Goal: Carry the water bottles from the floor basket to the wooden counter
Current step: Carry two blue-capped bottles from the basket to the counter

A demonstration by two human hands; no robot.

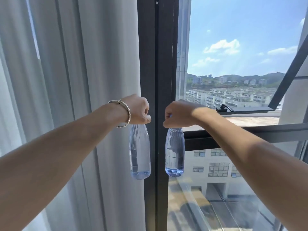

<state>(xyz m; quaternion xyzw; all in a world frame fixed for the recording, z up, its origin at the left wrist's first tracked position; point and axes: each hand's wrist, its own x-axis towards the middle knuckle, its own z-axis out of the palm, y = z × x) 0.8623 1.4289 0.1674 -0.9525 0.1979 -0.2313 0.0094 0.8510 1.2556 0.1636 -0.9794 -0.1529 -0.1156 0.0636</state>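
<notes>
Left hand (139, 109) and right hand (177, 114) each gripping a hanging water bottle (left bottle (140, 152), right bottle (175, 152)), dark window frame (158, 64) between, curtain (75, 64) left

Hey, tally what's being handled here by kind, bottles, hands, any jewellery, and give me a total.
Clear blue-tinted plastic water bottles: 2, left, right
Hands gripping bottle tops: 2, left hand, right hand
Silver metal bangle: 1
Total: 5

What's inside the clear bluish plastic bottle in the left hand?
Clear water fills the clear bluish plastic bottle. The left hand covers its neck and cap, so those can't be seen.
</notes>
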